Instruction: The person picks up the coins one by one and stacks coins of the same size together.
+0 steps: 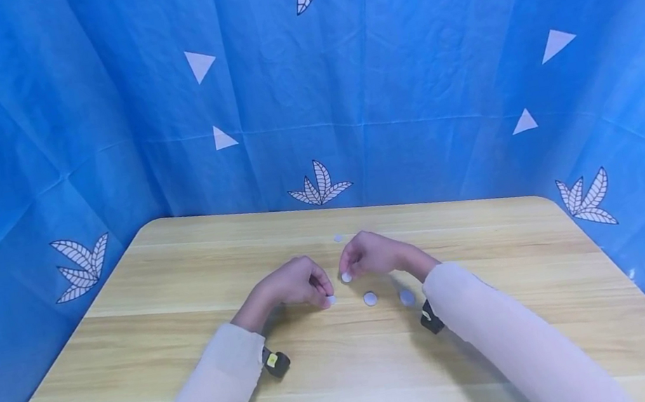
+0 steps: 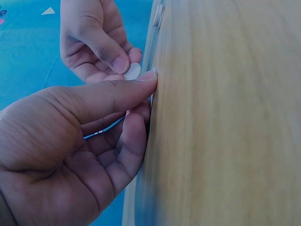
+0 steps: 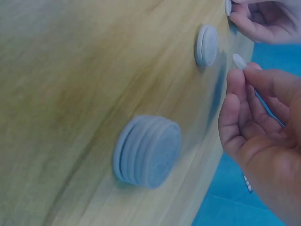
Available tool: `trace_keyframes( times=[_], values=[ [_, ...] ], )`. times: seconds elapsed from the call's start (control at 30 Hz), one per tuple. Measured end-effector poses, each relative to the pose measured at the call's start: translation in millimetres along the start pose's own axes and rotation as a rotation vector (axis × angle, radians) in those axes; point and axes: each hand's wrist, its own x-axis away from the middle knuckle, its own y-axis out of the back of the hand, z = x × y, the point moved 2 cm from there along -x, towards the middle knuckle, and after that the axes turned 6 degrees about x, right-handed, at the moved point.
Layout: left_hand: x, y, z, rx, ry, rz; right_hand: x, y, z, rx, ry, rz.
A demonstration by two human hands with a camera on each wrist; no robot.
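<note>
My left hand pinches a small white round disc by its edge, low at the tabletop. Between thumb and fingers, my right hand holds another white disc, tilted and just above the wood. The two hands face each other, a short gap apart. On the right hand's near side stands a low stack of two discs. A taller stack of several discs sits closer to the right wrist. One more pale disc lies beyond the right hand, toward the back edge.
Light wood-grain table spreads under both arms. A blue curtain with white leaf and triangle prints surrounds its back and sides. A small black camera hangs at the left wrist, another at the right.
</note>
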Motion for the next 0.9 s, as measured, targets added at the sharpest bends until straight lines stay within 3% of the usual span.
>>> trace_keyframes(
  times=[0.9],
  values=[
    [-0.4, 0.4, -1.3, -0.011, -0.021, -0.012, 8, -21, 7, -0.137, -0.043, 0.063]
  ],
)
